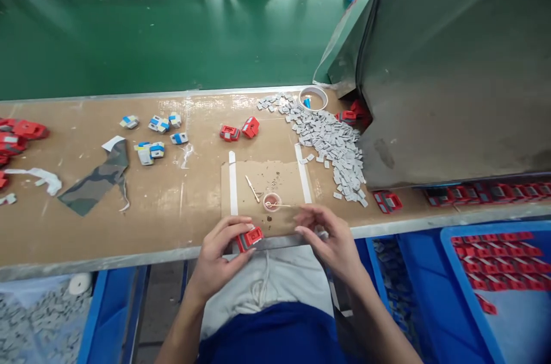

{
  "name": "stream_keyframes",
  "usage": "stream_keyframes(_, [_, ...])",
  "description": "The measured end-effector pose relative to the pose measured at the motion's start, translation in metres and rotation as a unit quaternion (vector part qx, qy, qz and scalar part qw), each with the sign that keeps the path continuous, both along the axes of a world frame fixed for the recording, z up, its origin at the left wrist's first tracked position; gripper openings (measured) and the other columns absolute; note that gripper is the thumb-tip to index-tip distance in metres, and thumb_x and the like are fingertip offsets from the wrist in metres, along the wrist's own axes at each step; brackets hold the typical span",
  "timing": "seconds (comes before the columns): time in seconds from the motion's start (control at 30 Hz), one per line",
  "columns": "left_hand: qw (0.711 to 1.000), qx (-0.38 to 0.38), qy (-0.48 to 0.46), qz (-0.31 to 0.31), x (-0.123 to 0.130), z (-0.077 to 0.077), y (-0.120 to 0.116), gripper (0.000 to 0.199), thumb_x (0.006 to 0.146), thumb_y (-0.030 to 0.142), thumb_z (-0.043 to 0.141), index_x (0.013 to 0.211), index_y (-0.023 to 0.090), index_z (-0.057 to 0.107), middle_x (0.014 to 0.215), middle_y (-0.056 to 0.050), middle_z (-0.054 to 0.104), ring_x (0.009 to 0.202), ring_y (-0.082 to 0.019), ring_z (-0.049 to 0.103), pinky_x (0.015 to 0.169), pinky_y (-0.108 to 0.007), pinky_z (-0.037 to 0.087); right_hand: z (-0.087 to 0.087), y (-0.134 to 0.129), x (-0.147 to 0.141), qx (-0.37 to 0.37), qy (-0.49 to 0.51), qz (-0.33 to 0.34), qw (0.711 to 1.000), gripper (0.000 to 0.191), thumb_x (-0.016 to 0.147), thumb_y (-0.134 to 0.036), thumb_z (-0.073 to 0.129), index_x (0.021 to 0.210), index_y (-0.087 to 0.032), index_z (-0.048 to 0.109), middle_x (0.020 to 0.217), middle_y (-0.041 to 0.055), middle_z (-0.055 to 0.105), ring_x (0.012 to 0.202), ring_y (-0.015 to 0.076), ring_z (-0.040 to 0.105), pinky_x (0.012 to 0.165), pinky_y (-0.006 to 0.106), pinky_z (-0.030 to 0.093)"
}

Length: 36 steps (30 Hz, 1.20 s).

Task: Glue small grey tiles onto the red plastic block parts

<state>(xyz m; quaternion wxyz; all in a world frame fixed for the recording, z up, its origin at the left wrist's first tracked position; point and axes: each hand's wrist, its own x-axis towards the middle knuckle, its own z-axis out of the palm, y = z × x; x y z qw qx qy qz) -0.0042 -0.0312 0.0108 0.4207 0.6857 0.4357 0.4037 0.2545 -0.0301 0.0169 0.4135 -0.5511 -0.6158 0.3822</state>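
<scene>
My left hand (224,252) is closed around a small red toy vehicle part (249,239) at the table's front edge. My right hand (329,237) is apart from it, thumb and fingers spread. Close by its fingertips is the end of a thin stick (287,205), whose other end rests in a small round cup (272,202) of reddish-brown contents. I cannot tell whether the fingertips touch the stick. A short pale stick (252,189) lies on the taped cardboard sheet (241,174) behind the cup. Two more red vehicle parts (239,130) sit farther back.
Many small grey pieces (331,143) are heaped at right, near a tape roll (313,99). White-and-blue parts (157,124) and camouflage cloth (101,177) lie left. A large metal housing (447,77) blocks the right side. A green belt (172,39) runs behind; a blue tray (473,301) holds red parts.
</scene>
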Motion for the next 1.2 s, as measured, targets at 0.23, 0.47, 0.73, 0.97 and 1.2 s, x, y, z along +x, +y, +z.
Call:
stream_keyframes(0.23, [0.998, -0.046, -0.036, -0.016, -0.001, -0.007, 0.017, 0.033, 0.089, 0.015, 0.076, 0.121, 0.023, 0.07, 0.116, -0.011, 0.075, 0.105, -0.022, 0.073, 0.089, -0.031, 0.061, -0.004, 0.033, -0.014, 0.086, -0.009, 0.041, 0.995, 0.017, 0.1, -0.015, 0.06, 0.104, -0.022, 0.074, 0.092, 0.0061, 0.075, 0.08, 0.0176, 0.071, 0.068, 0.028, 0.056])
stream_keyframes(0.47, [0.998, -0.052, -0.027, -0.01, -0.001, -0.009, 0.016, 0.032, 0.089, 0.016, 0.076, 0.12, 0.023, 0.07, 0.114, -0.01, 0.076, 0.1, -0.021, 0.074, 0.085, -0.028, 0.06, -0.007, 0.05, -0.025, 0.211, -0.004, -0.005, 0.978, 0.017, 0.093, -0.011, 0.069, 0.081, -0.022, 0.064, 0.086, 0.0045, 0.074, 0.075, 0.0168, 0.071, 0.065, 0.028, 0.056])
stream_keyframes(0.73, [0.999, -0.044, -0.02, -0.009, -0.001, -0.009, 0.016, 0.031, 0.089, 0.018, 0.076, 0.12, 0.023, 0.07, 0.112, -0.01, 0.077, 0.098, -0.021, 0.074, 0.084, -0.028, 0.06, -0.02, 0.038, -0.028, 0.078, 0.129, -0.122, 0.981, 0.008, 0.095, -0.026, 0.071, 0.089, -0.022, 0.068, 0.083, 0.0036, 0.074, 0.076, 0.0166, 0.072, 0.067, 0.028, 0.059])
stream_keyframes(0.97, [0.999, -0.03, -0.015, -0.004, 0.0, -0.013, 0.015, 0.03, 0.088, 0.017, 0.077, 0.117, 0.021, 0.069, 0.11, -0.011, 0.077, 0.103, -0.023, 0.074, 0.085, -0.03, 0.061, -0.007, 0.022, -0.03, 0.042, 0.216, -0.122, 0.968, 0.01, 0.095, -0.026, 0.073, 0.088, -0.022, 0.066, 0.086, 0.0042, 0.078, 0.075, 0.0159, 0.075, 0.067, 0.026, 0.062])
stream_keyframes(1.2, [0.999, -0.038, -0.028, -0.015, 0.0, -0.016, 0.012, 0.031, 0.088, 0.013, 0.075, 0.118, 0.021, 0.067, 0.115, -0.013, 0.074, 0.109, -0.024, 0.074, 0.091, -0.035, 0.06, 0.007, 0.007, -0.043, 0.084, 0.14, -0.017, 0.986, 0.014, 0.093, -0.009, 0.07, 0.096, -0.023, 0.068, 0.091, 0.0048, 0.079, 0.086, 0.0181, 0.078, 0.077, 0.029, 0.064])
